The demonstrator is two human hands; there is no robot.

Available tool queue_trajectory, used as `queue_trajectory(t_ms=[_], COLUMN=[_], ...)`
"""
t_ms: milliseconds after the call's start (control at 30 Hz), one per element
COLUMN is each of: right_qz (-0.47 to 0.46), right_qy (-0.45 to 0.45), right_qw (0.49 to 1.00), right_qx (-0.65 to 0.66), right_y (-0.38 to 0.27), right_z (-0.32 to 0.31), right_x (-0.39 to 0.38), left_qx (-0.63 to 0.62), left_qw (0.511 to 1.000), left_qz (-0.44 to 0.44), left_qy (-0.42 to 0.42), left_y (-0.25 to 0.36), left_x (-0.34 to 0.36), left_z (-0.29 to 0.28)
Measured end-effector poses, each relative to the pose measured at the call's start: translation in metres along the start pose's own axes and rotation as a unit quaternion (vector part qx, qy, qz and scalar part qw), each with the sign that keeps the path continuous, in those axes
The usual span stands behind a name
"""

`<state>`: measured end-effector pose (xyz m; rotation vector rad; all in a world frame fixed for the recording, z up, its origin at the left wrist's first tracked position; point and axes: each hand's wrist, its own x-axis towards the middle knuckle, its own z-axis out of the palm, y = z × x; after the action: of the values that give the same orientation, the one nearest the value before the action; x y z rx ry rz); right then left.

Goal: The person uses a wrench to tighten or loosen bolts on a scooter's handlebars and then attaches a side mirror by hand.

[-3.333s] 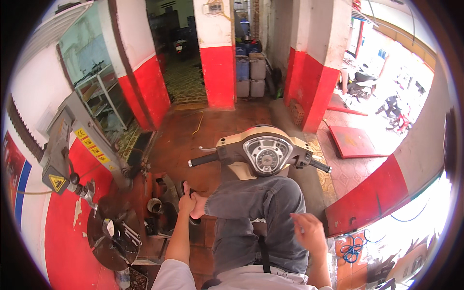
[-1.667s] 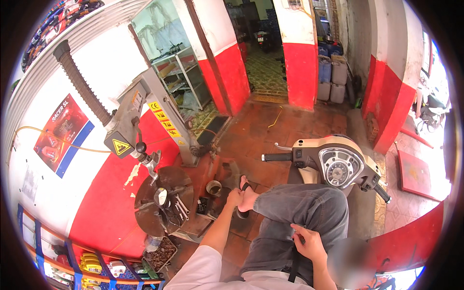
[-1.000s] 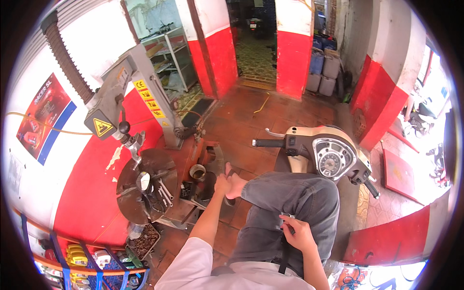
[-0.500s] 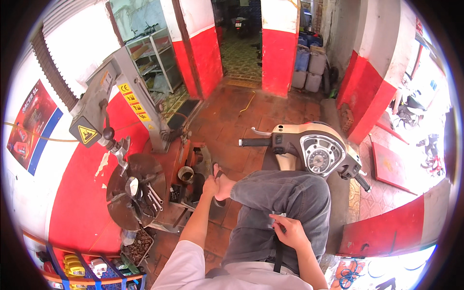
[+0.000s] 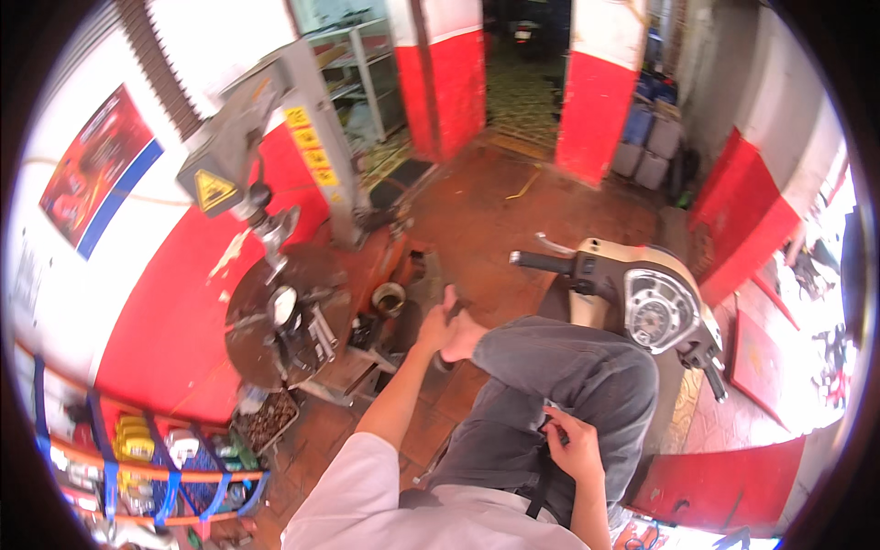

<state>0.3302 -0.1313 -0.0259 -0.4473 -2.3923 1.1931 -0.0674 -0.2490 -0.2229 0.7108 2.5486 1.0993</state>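
My left hand [image 5: 431, 332] grips my bare foot [image 5: 463, 339], raised across my other leg; a dark sandal there is blurred and partly hidden. My right hand [image 5: 573, 445] rests on the lap of my grey trousers [image 5: 587, 367], fingers curled over a small light thing that I cannot make out. A cream scooter's handlebar and round dial [image 5: 653, 312] sit just beyond my knee.
On the left stand a grey tyre-changer column [image 5: 321, 156], its round turntable [image 5: 247, 339] carrying wrenches, and a rack of bottles [image 5: 137, 454]. Red-and-white pillars [image 5: 605, 101] frame a doorway, with jerrycans [image 5: 646, 137] beside it. A red board [image 5: 761, 357] lies on the right.
My view has turned left since the earliest frame. My right hand has come down onto my lap and stayed there; my left hand stays at the foot.
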Motion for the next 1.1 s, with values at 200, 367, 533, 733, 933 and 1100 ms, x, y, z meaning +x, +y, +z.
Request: queue_trajectory(t_ms=[200, 367, 533, 733, 933, 1100], right_qz=[-0.069, -0.171, -0.253, -0.225, -0.170, -0.147], right_qy=[-0.120, -0.212, -0.222, -0.264, -0.259, -0.253], right_qw=[0.988, 0.959, 0.941, 0.938, 0.951, 0.956], right_qx=[-0.063, -0.074, -0.034, -0.008, 0.011, 0.022], right_y=[-0.033, -0.074, -0.100, -0.094, -0.072, -0.065], right_z=[0.006, 0.017, 0.047, 0.058, 0.054, 0.055], right_x=[0.013, 0.039, 0.061, 0.059, 0.060, 0.063], left_qx=[-0.044, -0.082, -0.023, 0.032, 0.054, 0.103], left_qw=[0.994, 0.968, 0.913, 0.845, 0.839, 0.793], left_qz=[0.074, -0.010, -0.178, -0.332, -0.306, -0.328], left_qy=[0.072, 0.236, 0.366, 0.419, 0.447, 0.503], left_y=[-0.017, -0.028, -0.115, -0.226, -0.237, -0.259], left_x=[-0.050, -0.108, -0.144, -0.166, -0.144, -0.136], left_z=[-0.020, -0.090, -0.149, -0.196, -0.209, -0.235])
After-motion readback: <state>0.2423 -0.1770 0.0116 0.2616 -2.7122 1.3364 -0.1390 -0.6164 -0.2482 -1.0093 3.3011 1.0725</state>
